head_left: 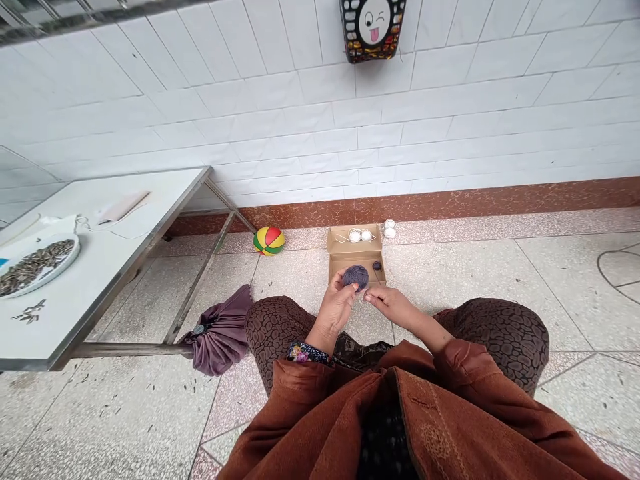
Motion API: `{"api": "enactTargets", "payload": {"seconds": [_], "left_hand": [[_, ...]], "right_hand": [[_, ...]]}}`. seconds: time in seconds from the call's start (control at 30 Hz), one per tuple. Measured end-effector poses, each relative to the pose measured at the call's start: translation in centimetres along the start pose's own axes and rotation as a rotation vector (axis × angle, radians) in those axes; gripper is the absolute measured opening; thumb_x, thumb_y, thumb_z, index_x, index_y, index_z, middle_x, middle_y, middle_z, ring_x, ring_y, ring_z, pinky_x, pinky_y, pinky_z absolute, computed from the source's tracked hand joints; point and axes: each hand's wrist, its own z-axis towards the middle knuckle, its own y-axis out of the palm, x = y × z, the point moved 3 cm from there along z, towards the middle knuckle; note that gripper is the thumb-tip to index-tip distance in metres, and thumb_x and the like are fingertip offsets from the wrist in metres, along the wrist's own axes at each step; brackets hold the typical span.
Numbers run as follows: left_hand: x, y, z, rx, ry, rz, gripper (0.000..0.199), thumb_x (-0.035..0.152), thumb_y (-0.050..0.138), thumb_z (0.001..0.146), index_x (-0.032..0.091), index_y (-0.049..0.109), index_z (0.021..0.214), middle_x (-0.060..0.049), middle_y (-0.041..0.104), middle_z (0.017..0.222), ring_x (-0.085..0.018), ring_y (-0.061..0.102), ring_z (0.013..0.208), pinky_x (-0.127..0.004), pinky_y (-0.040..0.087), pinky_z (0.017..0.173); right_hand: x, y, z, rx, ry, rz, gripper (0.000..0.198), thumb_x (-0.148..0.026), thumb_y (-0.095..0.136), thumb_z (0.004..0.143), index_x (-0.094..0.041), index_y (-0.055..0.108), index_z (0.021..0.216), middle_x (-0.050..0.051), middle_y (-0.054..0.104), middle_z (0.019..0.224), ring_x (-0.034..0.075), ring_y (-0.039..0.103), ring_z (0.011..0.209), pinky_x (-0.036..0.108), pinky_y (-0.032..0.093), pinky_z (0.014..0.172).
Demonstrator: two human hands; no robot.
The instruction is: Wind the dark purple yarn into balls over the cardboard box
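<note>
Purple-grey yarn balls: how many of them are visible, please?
2: a larger ball in the left hand, and a smaller ball in the cardboard box. The left hand may hide others.

We've got an open box (343,261) on the floor (465,280) by the wall (440,147). Two balls (355,235) are in its lid (357,247), a yarn ball (377,265) is in the right side of its base (365,259), and another two balls (389,233) sit just right of the box. Our left hand (336,305) and right hand (393,304) are at the box's near side. There's a toy ball (269,241) left of the box, then further left a table (110,267) with a plate (75,252) on it. Cloth bundle (223,333) is left of the box, nearer us. Basket (373,57) hangs on the wall above the box, and a hoop (616,286) is on the floor well to its right.
</note>
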Motion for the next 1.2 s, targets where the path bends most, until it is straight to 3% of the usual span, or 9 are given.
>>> {"api": "enactTargets", "payload": {"seconds": [0.13,0.27,0.4,0.57,0.7,0.87,1.03,1.1,1.2], "left_hand": [[0.2,-0.4,0.0,0.085,0.110,0.172,0.051,0.022,0.083,0.066,0.021,0.062,0.112,-0.005,0.065,0.116,-0.018,0.060,0.105,-0.033,0.044,0.096],[0.3,-0.4,-0.3,0.049,0.108,0.394,0.055,0.022,0.083,0.063,0.020,0.061,0.114,-0.006,0.065,0.113,-0.019,0.059,0.104,-0.033,0.044,0.094],[0.6,0.5,-1.1,-0.125,0.031,0.391,0.061,0.024,0.082,0.067,0.022,0.059,0.123,-0.005,0.066,0.111,-0.018,0.059,0.101,-0.030,0.045,0.090],[0.6,1.6,-2.0,-0.281,-0.144,0.188,0.069,0.032,0.080,0.075,0.028,0.052,0.138,-0.006,0.065,0.116,-0.016,0.064,0.087,-0.025,0.046,0.066],[0.6,1.5,-1.8,-0.224,-0.198,0.020,0.057,0.043,0.079,0.076,0.018,0.061,0.124,-0.010,0.068,0.108,-0.016,0.066,0.076,-0.024,0.045,0.060],[1.1,0.8,-1.3,-0.078,-0.149,0.021,0.050,0.036,0.083,0.071,0.016,0.064,0.113,-0.007,0.070,0.101,-0.015,0.065,0.077,-0.027,0.050,0.069],[1.5,0.0,-0.9,0.054,0.060,0.342,0.055,0.027,0.081,0.069,0.021,0.062,0.120,-0.007,0.067,0.115,-0.016,0.062,0.093,-0.027,0.048,0.077],[1.3,-0.1,-0.8,0.037,0.107,0.461,0.056,0.025,0.080,0.068,0.020,0.062,0.121,-0.007,0.066,0.116,-0.017,0.061,0.096,-0.029,0.048,0.083],[0.6,0.0,-0.9,-0.051,0.064,0.534,0.064,0.023,0.080,0.068,0.021,0.058,0.128,-0.007,0.065,0.116,-0.016,0.060,0.091,-0.032,0.047,0.085]], "right_hand": [[-3.3,-1.6,0.1,0.001,-0.177,-0.083,0.029,-0.040,0.047,0.104,-0.022,0.066,0.092,0.004,0.066,0.084,0.019,0.062,0.080,0.030,0.047,0.075],[-5.5,-4.7,2.0,0.077,-0.272,-0.084,0.026,-0.038,0.051,0.103,-0.022,0.068,0.093,0.005,0.065,0.087,0.018,0.061,0.079,0.029,0.046,0.074],[-3.7,-6.5,4.0,0.195,-0.178,-0.004,0.027,-0.038,0.056,0.100,-0.021,0.067,0.083,0.003,0.064,0.080,0.017,0.059,0.078,0.030,0.046,0.074],[0.6,-4.0,2.8,0.202,-0.012,0.162,0.028,-0.039,0.054,0.098,-0.020,0.066,0.081,0.002,0.066,0.078,0.017,0.061,0.075,0.030,0.048,0.072],[2.1,-1.0,0.6,0.192,0.034,0.131,0.028,-0.041,0.054,0.097,-0.021,0.066,0.081,0.004,0.068,0.081,0.020,0.063,0.079,0.031,0.050,0.075],[0.4,0.2,-0.9,0.064,-0.056,0.044,0.035,-0.043,0.047,0.103,-0.022,0.065,0.083,0.003,0.067,0.079,0.018,0.062,0.075,0.030,0.049,0.074],[-3.6,-1.9,-0.9,-0.003,-0.205,0.053,0.029,-0.041,0.050,0.103,-0.022,0.067,0.090,0.003,0.066,0.081,0.017,0.063,0.078,0.029,0.048,0.074],[-5.0,-3.5,-0.1,0.045,-0.232,0.078,0.026,-0.040,0.052,0.102,-0.022,0.068,0.092,0.003,0.067,0.083,0.017,0.063,0.077,0.029,0.048,0.074],[-5.5,-6.0,1.8,0.157,-0.223,0.100,0.023,-0.038,0.056,0.100,-0.022,0.069,0.091,0.004,0.067,0.085,0.017,0.062,0.079,0.030,0.048,0.076]]}}
